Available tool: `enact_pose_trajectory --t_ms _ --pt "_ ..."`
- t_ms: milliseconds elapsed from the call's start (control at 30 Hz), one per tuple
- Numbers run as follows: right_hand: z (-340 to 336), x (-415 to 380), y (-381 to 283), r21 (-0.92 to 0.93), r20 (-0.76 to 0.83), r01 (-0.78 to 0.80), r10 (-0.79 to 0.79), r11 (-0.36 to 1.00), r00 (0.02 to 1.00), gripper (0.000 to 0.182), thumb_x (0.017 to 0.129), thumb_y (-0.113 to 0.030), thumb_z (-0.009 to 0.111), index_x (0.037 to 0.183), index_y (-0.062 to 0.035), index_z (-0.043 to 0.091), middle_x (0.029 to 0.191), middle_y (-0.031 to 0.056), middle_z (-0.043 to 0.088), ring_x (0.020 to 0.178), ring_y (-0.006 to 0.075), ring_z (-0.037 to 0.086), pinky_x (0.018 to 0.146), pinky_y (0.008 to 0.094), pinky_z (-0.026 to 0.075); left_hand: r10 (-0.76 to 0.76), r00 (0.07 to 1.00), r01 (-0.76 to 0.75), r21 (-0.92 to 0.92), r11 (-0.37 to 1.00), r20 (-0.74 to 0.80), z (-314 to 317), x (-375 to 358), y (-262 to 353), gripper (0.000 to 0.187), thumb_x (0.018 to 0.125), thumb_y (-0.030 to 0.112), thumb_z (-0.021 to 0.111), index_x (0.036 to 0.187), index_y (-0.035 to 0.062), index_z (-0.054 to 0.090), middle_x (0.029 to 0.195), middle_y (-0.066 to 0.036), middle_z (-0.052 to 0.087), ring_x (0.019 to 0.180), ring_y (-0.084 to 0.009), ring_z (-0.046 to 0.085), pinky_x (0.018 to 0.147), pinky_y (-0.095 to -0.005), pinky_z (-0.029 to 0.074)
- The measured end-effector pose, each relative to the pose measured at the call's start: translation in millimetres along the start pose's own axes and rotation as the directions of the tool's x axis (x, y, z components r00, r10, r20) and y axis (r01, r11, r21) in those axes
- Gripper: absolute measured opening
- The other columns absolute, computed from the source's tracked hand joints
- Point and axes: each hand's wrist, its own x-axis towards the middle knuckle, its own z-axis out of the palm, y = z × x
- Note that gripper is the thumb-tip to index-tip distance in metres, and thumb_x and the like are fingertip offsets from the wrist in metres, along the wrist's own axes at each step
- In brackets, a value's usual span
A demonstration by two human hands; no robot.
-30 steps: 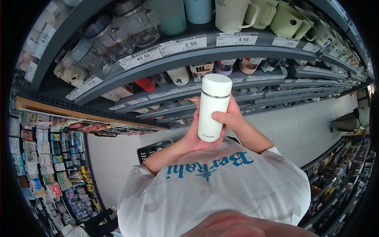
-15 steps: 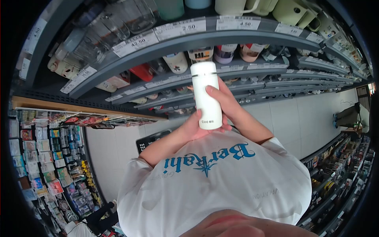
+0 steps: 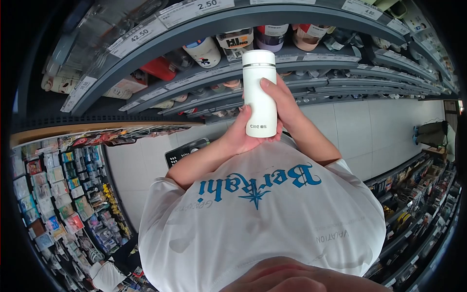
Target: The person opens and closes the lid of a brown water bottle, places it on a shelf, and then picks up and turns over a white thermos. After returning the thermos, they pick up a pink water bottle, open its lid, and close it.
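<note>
Right now you hold the white bottle with both hands in front of your chest, its cap towards the far side and its printed base end towards your shirt. Your left hand is cupped around the lower part, thumb along the left side and fingers curled at the base. Your right hand is partly closed round the right side, its thumb laid across the front; the fingers behind the bottle are hidden from you. The cap sits on the bottle, with a dark metallic ring just below it.

Beyond the bottle, on the far side, you face curved grey shelves with price labels. They carry a red item on the left, then a patterned white cup, a clear jar with lettering, and two containers with purple and pinkish lower parts. To your left is a rack of small packets, and a person in a white top is at the near left. A black perforated object shows beside your left forearm, above the pale tiled floor. More stocked shelves stand on your right.
</note>
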Motion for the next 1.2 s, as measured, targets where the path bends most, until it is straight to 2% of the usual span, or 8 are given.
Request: enact_pose_trajectory --t_ms 167,600,667,1000,1200 --pt "-23 -6 -3 0.001 -0.056 0.031 -0.031 1.000 0.998 0.044 0.096 -0.033 0.052 0.125 -0.0019 0.042 0.096 0.0154 0.063 0.079 0.0225 0.067 0.069 0.0330 0.057 -0.036 0.999 0.035 0.024 0.999 0.023 9 18 -5 0.089 0.082 0.080 0.045 0.130 0.0050 0.046 0.105 -0.016 0.060 0.093 -0.0247 0.062 0.082 -0.0364 0.050" --pt "-85 -21 -33 -0.009 -0.069 0.032 -0.032 0.999 0.997 0.045 0.096 -0.033 0.052 0.127 -0.0028 0.041 0.094 0.0171 0.063 0.079 0.0247 0.067 0.068 0.0344 0.057 -0.046 0.999 0.045 0.046 0.998 0.013 33 77 -30 0.086 0.084 0.077 0.047 0.131 0.0045 0.044 0.106 -0.018 0.060 0.095 -0.0266 0.062 0.081 -0.0363 0.052" --pt "-99 -25 -38 0.051 -0.037 0.003 -0.001 0.999 0.999 0.052 0.095 -0.032 0.057 0.133 -0.0017 0.040 0.108 0.0112 0.059 0.090 0.0152 0.062 0.075 0.0286 0.052 -0.039 0.999 0.039 0.051 0.998 0.011 40 87 -34 0.086 0.084 0.076 0.047 0.131 0.0044 0.044 0.106 -0.019 0.060 0.095 -0.0268 0.062 0.081 -0.0364 0.052" --pt "-144 -40 -64 0.027 -0.010 0.000 0.000 1.000 1.000 0.053 0.094 -0.033 0.058 0.133 -0.0020 0.040 0.109 0.0109 0.059 0.093 0.0153 0.061 0.079 0.0295 0.051 0.000 1.000 -0.001 0.056 0.998 0.030 55 129 -64 0.084 0.085 0.074 0.048 0.131 0.0040 0.045 0.107 -0.018 0.060 0.095 -0.0276 0.062 0.082 -0.0367 0.052" --pt "-157 -41 -68 0.045 0.009 -0.034 0.033 0.998 0.999 0.053 0.094 -0.033 0.058 0.133 -0.0022 0.040 0.109 0.0111 0.059 0.093 0.0158 0.061 0.079 0.0298 0.051 0.001 1.000 0.001 0.085 0.996 -0.019 64 139 -69 0.083 0.085 0.075 0.046 0.131 0.0053 0.045 0.107 -0.017 0.060 0.095 -0.0269 0.062 0.081 -0.0364 0.051"
